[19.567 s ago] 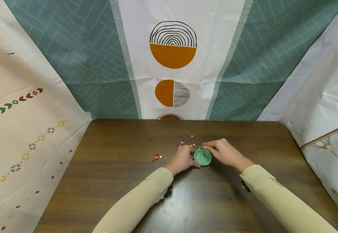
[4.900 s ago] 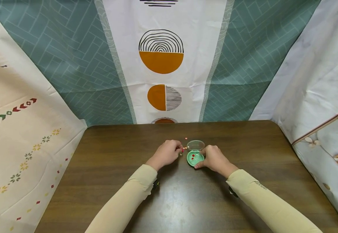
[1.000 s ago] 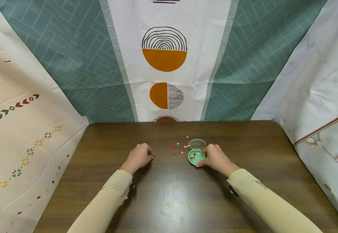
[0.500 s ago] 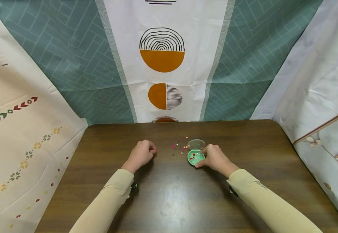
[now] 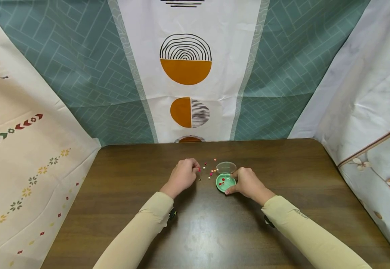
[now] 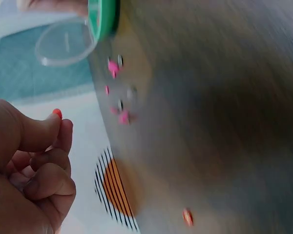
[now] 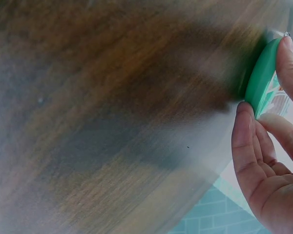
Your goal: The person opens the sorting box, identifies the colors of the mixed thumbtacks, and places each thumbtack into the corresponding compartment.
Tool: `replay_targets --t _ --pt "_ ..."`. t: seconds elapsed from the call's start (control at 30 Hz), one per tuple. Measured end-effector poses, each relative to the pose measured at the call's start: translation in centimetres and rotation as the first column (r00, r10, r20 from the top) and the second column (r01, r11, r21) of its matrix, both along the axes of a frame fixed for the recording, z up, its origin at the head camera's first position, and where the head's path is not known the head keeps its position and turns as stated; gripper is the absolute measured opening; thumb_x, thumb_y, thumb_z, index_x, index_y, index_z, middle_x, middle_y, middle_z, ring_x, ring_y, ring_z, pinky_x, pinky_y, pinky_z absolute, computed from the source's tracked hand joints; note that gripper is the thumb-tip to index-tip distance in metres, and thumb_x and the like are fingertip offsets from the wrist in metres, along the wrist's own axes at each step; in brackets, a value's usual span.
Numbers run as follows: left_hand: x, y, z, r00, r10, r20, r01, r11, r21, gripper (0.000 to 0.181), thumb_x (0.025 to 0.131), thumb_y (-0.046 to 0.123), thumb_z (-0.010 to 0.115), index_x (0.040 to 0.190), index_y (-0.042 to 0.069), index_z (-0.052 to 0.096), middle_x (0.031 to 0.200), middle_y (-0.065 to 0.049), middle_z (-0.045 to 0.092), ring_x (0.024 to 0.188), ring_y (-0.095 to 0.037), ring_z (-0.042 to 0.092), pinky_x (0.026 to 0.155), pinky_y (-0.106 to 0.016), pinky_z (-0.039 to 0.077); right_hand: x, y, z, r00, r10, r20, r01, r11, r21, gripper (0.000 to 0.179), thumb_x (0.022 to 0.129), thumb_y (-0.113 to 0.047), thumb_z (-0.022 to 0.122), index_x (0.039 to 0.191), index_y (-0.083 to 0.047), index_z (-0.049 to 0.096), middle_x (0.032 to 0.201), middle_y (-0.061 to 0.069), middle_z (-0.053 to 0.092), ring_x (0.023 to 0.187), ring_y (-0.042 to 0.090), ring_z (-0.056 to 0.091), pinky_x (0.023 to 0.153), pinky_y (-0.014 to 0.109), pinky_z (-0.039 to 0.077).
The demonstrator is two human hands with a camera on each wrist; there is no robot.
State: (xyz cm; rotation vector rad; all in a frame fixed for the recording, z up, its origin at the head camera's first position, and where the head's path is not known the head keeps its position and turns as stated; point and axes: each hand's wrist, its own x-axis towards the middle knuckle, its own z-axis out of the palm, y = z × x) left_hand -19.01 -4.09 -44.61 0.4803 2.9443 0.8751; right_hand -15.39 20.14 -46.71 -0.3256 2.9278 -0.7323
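Observation:
My left hand (image 5: pixel 182 175) pinches a small red bead (image 6: pixel 57 113) between thumb and index finger, over the table left of the loose beads. The other fingers curl inward in the left wrist view. My right hand (image 5: pixel 248 182) grips the rim of a small round green container (image 5: pixel 229 185), thumb at the near side and fingers at the back. Its clear hinged lid (image 5: pixel 226 167) lies open toward the back. A few red pieces (image 5: pixel 223 179) lie inside. Pink beads (image 6: pixel 113 68) and pale ones lie between the left hand and the container.
The brown wooden table (image 5: pixel 201 231) carries another orange-red bead (image 6: pixel 187 217), seen in the left wrist view. A small pinkish bead (image 5: pixel 215 159) lies behind the others. Patterned cloths (image 5: pixel 114 74) hang along the table's back and sides.
Over the last second my left hand has moved rightward toward the container with the red bead. My right hand keeps its hold. Since the oldest frame, red pieces have come into the container and its lid stands open.

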Motion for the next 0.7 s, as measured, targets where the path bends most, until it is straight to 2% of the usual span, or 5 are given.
replay_targets --t 0.23,0.4,0.5,0.53,0.7 --pt "0.6 3.8 -0.8 0.996 -0.094 0.006 0.094 0.995 -0.033 0.008 0.090 0.017 0.061 0.084 0.019 0.067 0.080 0.009 0.064 0.068 -0.008 0.056 0.060 -0.028 0.044 0.0 0.1 -0.1 1.000 0.000 -0.011 0.000 1.000 -0.010 0.039 0.053 -0.040 0.089 0.056 -0.017 0.057 0.057 -0.009 0.042 0.056 0.008 0.034 0.049 0.024 0.027" --pt "1.1 5.8 -1.4 0.990 -0.141 -0.010 0.139 0.982 -0.125 0.006 0.088 0.023 0.064 0.084 0.024 0.069 0.081 0.012 0.064 0.074 -0.009 0.060 0.060 -0.030 0.047 -0.1 0.0 -0.2 1.000 0.009 -0.014 -0.009 1.000 -0.014 0.039 0.054 -0.040 0.088 0.056 -0.016 0.057 0.056 -0.009 0.043 0.055 0.007 0.032 0.048 0.022 0.027" --pt "1.4 6.5 -1.8 0.987 -0.158 -0.037 0.147 0.968 -0.204 0.007 0.086 0.021 0.065 0.083 0.024 0.070 0.081 0.009 0.061 0.077 -0.010 0.060 0.059 -0.032 0.047 -0.1 0.0 -0.2 1.000 0.008 -0.015 -0.008 1.000 -0.016 0.040 0.053 -0.041 0.088 0.056 -0.016 0.057 0.056 -0.008 0.048 0.055 0.007 0.034 0.047 0.022 0.029" --pt "1.5 6.7 -1.9 0.985 -0.165 -0.054 0.149 0.962 -0.228 0.008 0.085 0.019 0.065 0.080 0.024 0.069 0.079 0.008 0.059 0.076 -0.010 0.058 0.058 -0.032 0.046 -0.1 0.0 -0.2 1.000 0.006 -0.015 -0.006 1.000 -0.017 0.039 0.053 -0.041 0.088 0.056 -0.017 0.058 0.058 -0.008 0.052 0.056 0.007 0.035 0.048 0.022 0.031" --pt "1.7 7.5 -2.3 0.971 -0.196 -0.138 0.144 0.937 -0.319 0.021 0.075 0.009 0.066 0.063 0.024 0.059 0.072 0.006 0.049 0.068 -0.009 0.051 0.050 -0.028 0.040 -0.1 0.1 -0.1 1.000 0.000 -0.008 0.000 1.000 -0.022 0.038 0.053 -0.040 0.089 0.057 -0.017 0.059 0.058 -0.007 0.056 0.056 0.008 0.038 0.049 0.024 0.034"
